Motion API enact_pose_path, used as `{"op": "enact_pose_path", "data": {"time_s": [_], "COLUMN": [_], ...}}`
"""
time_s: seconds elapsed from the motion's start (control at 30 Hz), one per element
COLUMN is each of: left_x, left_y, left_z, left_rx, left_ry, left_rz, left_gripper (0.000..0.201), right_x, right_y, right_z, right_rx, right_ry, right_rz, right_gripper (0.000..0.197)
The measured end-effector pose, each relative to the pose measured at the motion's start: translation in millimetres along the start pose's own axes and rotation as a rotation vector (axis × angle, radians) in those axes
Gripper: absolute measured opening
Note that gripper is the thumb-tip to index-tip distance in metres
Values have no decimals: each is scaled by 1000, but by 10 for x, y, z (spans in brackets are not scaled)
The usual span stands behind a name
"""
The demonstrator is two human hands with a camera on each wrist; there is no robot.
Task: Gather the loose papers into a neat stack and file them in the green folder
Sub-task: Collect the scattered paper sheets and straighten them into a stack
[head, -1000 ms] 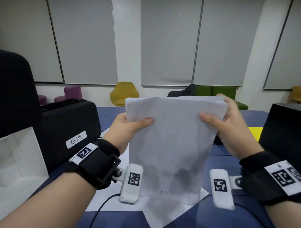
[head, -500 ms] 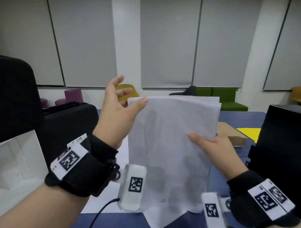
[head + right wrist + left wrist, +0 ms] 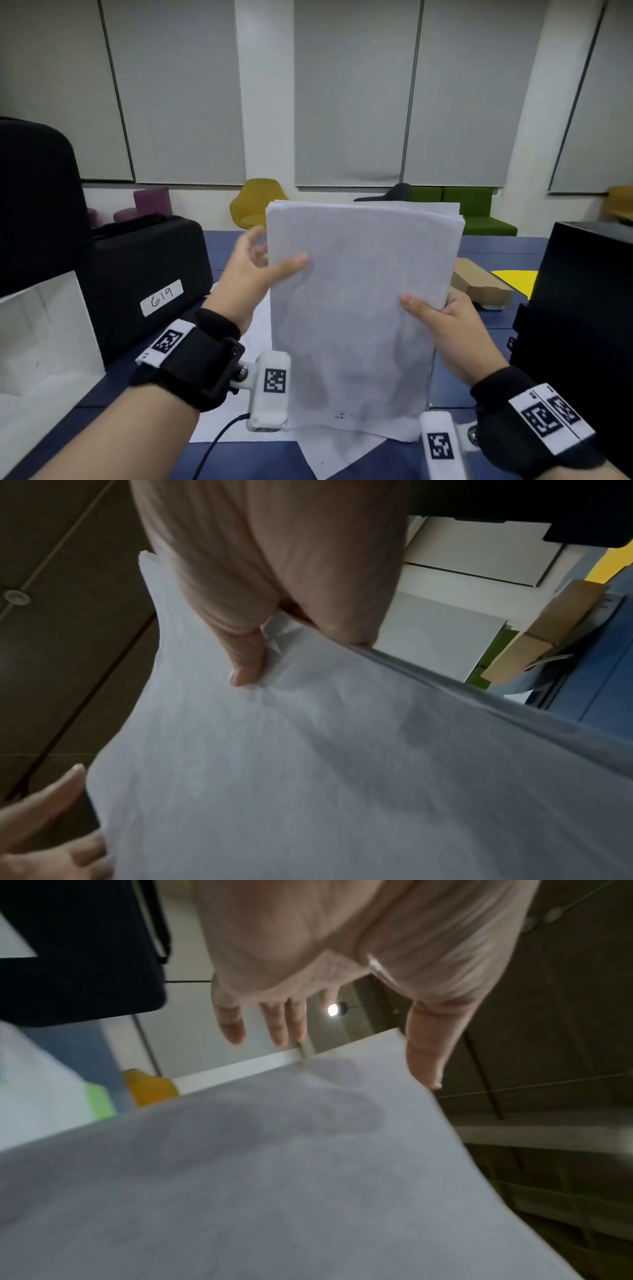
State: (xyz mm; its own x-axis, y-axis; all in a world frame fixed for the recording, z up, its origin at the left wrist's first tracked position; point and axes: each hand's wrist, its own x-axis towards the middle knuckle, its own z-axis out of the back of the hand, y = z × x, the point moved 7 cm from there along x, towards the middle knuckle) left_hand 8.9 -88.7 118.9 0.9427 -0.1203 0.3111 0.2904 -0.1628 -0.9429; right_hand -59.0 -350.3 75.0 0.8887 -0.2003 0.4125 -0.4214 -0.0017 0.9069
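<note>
At centre frame the left hand lies against the left edge of the stack of white papers, its grip loose, thumb flat on the front sheet and fingers spread straight. The stack stands upright, long axis vertical, its bottom edge on loose sheets lying on the blue surface. At right, the right hand pinches the stack's right edge, thumb in front.
</note>
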Motion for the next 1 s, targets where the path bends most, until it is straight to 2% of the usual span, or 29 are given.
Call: {"op": "enact_pose_path", "data": {"time_s": [0.1, 0.23, 0.3, 0.43, 0.53, 0.63, 0.7, 0.8, 0.87, 0.9, 1.0], "left_x": [-55, 5, 39, 7, -54, -22, 19, 8, -13, -24, -44], "left_y": [93, -99, -190, -32, 105, 16, -73, -91, -38, -5, 36], "left_z": [-143, -198, -215, -203, -219, -211, -200, -183, -176, -168, -159], "left_rx": [33, 51, 19, -23, 8, -5, -47, -100, -91, -93, -105], "left_ry": [162, 100, 89, 137, 160, 122, 104, 101, 103, 99, 92], "left_rz": [47, -67, -78, 12, 57, 16, -21, -33, -27, -22, 9], "left_gripper": [53, 21, 22, 47, 42, 33, 32, 43, 43, 41, 42], "right_x": [36, 103, 153, 147, 112, 168, 203, 194, 136, 100, 58], "right_y": [61, 269, 391, 365, 205, 211, 324, 634, 878, 975, 1117], "right_z": [-22, -104, -110, -117, -164, -187, -211, -189, -123, -128, -226], "right_rx": [47, 91, 104, 121, 108, 82, 95, 4, -144, -237, -566], "right_ry": [0, 9, 22, 110, 146, 121, 103, -7, -144, -166, -127], "right_rz": [18, 54, 78, 18, -21, -21, -11, 154, 366, 463, 651], "right_gripper": [40, 28, 28, 42, 46, 64, 67, 49, 54, 60, 61]}}
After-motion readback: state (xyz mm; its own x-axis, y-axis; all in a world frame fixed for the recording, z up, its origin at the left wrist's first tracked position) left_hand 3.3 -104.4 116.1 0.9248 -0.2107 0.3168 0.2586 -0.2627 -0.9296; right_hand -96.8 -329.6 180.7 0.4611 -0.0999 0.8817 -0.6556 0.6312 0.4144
